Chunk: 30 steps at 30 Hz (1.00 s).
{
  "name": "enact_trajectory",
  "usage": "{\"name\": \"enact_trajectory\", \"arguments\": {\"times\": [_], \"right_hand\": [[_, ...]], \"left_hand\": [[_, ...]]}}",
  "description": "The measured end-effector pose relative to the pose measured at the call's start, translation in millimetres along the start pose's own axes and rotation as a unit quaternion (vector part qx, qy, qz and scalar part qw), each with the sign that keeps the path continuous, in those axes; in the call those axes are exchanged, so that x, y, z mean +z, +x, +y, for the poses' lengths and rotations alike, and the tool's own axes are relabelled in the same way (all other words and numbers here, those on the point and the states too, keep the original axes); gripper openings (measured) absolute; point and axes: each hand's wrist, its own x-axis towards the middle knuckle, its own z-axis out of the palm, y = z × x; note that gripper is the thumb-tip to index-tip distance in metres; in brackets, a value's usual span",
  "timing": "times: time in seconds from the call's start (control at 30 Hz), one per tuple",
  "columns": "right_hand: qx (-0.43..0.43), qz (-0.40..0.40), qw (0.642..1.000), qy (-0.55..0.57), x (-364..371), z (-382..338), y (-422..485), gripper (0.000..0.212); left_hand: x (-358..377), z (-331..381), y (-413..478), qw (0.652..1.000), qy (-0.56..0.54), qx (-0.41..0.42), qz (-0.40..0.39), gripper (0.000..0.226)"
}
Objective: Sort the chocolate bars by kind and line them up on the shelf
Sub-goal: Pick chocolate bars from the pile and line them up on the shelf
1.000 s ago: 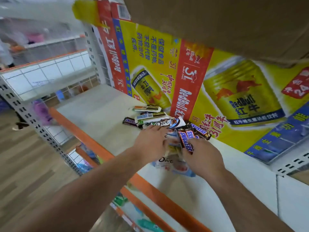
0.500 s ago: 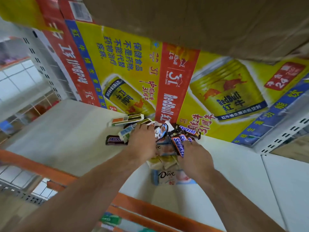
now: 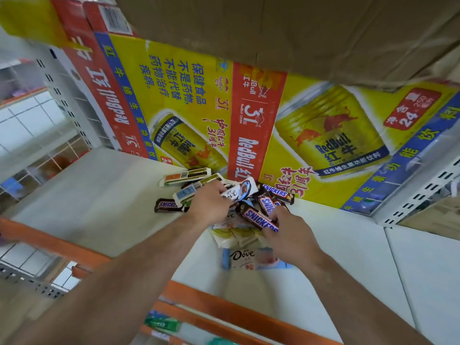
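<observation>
Edging (image 3: 57, 245) of orange runs along the front of the pale shelf (image 3: 99, 195), well forward of the Red Bull carton (image 3: 189, 100) that stands across the shelf's back. Ahead of the carton's left half, just clear of the heap, a lone bar (image 3: 165, 204) in a brown Snickers wrapper lies flat on the shelf. Almost at the carton's foot lie two white-wrapped bars (image 3: 185, 176), barcode sides up, one overlapping the other.

The left hand (image 3: 209, 206) reaches in below the carton's red centre band, palm down. Its grip curls over the nearer white bar and a Dove bar (image 3: 240, 191) whose wrapper end turns upward. The fingertips are hidden, so whether they clasp either bar cannot be told.

Just in front of that red band sits the heap (image 3: 236, 235): brown bars crossing one another over cream wrappers. Farther forward from the carton, a light-blue bar (image 3: 245, 257) marked Dove lies flat, its right end under the right wrist.

The right hand (image 3: 291, 236) comes in ahead of the carton's large printed can. Its grip pinches a Snickers bar (image 3: 258, 219) between thumb and fingers, aslant over the heap. A rear bar (image 3: 278, 194) lies close to the carton's foot. Brown cardboard (image 3: 298, 33) overhangs the carton's top.
</observation>
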Motion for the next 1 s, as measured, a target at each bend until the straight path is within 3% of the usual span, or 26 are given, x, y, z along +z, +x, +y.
{"name": "enact_trajectory", "arguments": {"times": [0.13,0.33,0.47,0.7,1.0], "right_hand": [[-0.008,0.02,0.995,0.093,-15.0,22.0,-9.1,0.013],[-0.042,0.013,0.987,0.153,-45.7,69.5,-30.8,0.018],[-0.038,-0.001,0.989,0.143,-68.9,117.3,-58.6,0.016],[0.001,-0.035,0.993,0.114,-101.7,195.2,-110.1,0.01],[0.082,0.02,0.988,0.129,-126.8,247.9,-193.7,0.017]], "left_hand": [[0.0,14.5,-13.1,0.99,-0.133,-0.026,0.044,0.012],[29.6,48.2,-52.7,0.971,-0.234,-0.054,-0.007,0.039],[66.7,75.2,-86.1,0.967,-0.248,-0.05,-0.03,0.048],[130.0,115.3,-131.4,0.962,-0.257,-0.036,-0.079,0.042],[195.9,163.9,-160.8,0.953,-0.249,0.012,-0.174,0.036]]}}
